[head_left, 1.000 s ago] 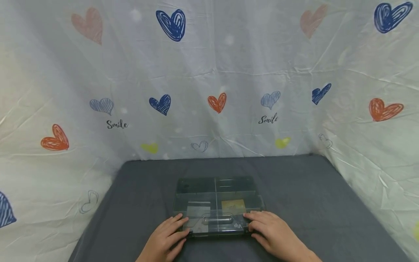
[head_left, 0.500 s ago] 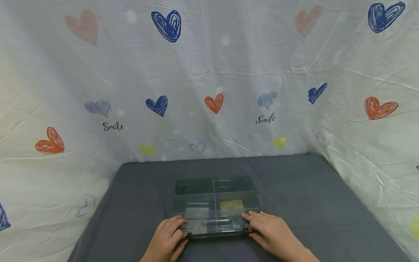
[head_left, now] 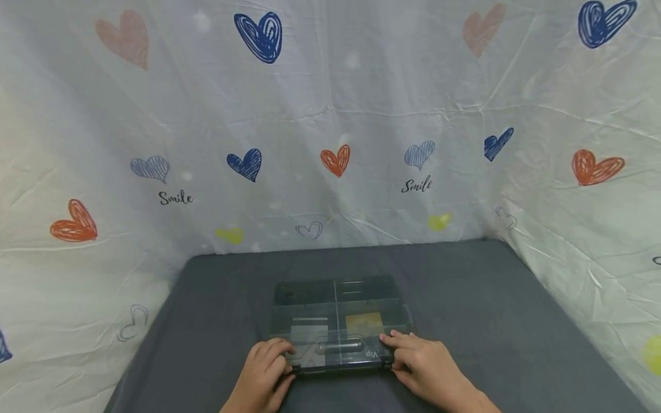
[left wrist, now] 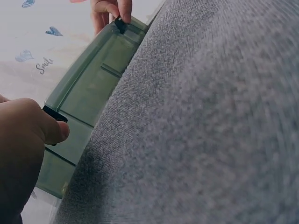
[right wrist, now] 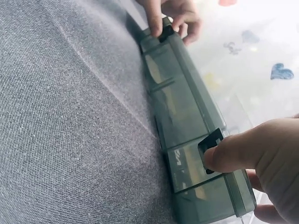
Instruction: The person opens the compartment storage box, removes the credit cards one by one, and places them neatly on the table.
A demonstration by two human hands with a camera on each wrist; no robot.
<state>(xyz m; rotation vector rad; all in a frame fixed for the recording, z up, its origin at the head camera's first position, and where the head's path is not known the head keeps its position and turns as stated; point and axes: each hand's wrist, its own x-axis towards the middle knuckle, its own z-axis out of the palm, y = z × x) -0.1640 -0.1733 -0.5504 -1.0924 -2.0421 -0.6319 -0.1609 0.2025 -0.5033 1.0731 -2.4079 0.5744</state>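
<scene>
A see-through grey-green plastic storage box with compartments lies flat on the cloth, lid down. Through the lid show a white card on the left and a yellowish card on the right. My left hand grips the front left corner, its thumb at a black latch and fingertips on the lid's edge. At the front right corner my right hand does likewise; its thumb presses on the other black latch while the fingers lie over the lid.
Dark grey cloth covers the table under the box. Behind and on both sides hangs a white curtain printed with hearts and "Smile".
The fingers of my left hand have curled in closer at the box's left corner. My right hand stays at its corner. The head view has shifted slightly.
</scene>
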